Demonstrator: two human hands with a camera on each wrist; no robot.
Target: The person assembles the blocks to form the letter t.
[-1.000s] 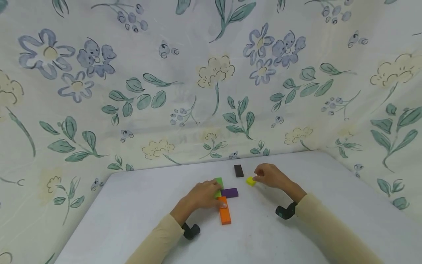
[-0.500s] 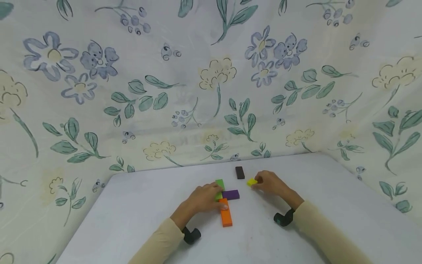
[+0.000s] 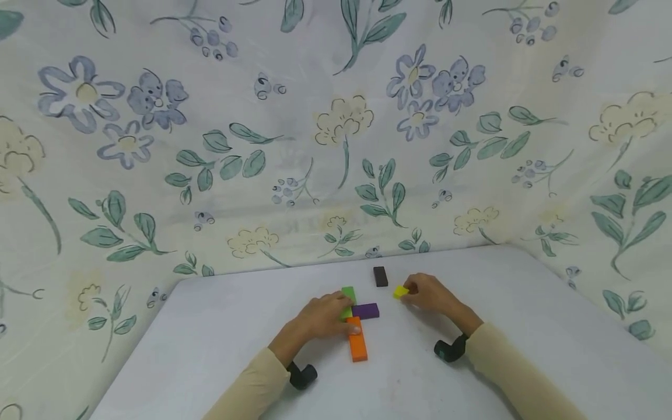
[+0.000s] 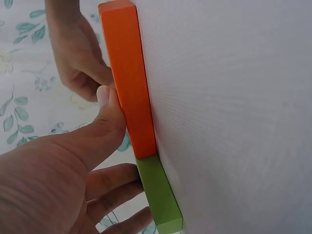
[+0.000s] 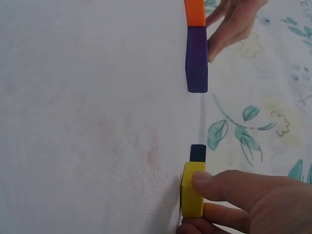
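In the head view my left hand (image 3: 326, 315) rests over a green block (image 3: 349, 293) and an orange block (image 3: 358, 348). Its thumb lies on the orange block and its fingertips touch the green one; the left wrist view shows these two blocks (image 4: 129, 83) end to end. A purple block (image 3: 366, 311) lies crosswise at their joint, pointing right. Farther right, my right hand (image 3: 427, 291) pinches a small yellow block (image 3: 401, 291) between thumb and fingers. The right wrist view shows the thumb against the yellow block (image 5: 192, 190), which stands close to the white surface.
A dark brown block (image 3: 380, 276) lies near the far edge of the white table (image 3: 220, 326), behind the yellow one. Floral cloth (image 3: 294, 146) hangs behind the table. Black wrist cameras (image 3: 302, 376) sit on both wrists.
My right hand has come down and closed its fingers on the yellow block, which has turned slightly. The left hand and the blocks beneath it stay put.
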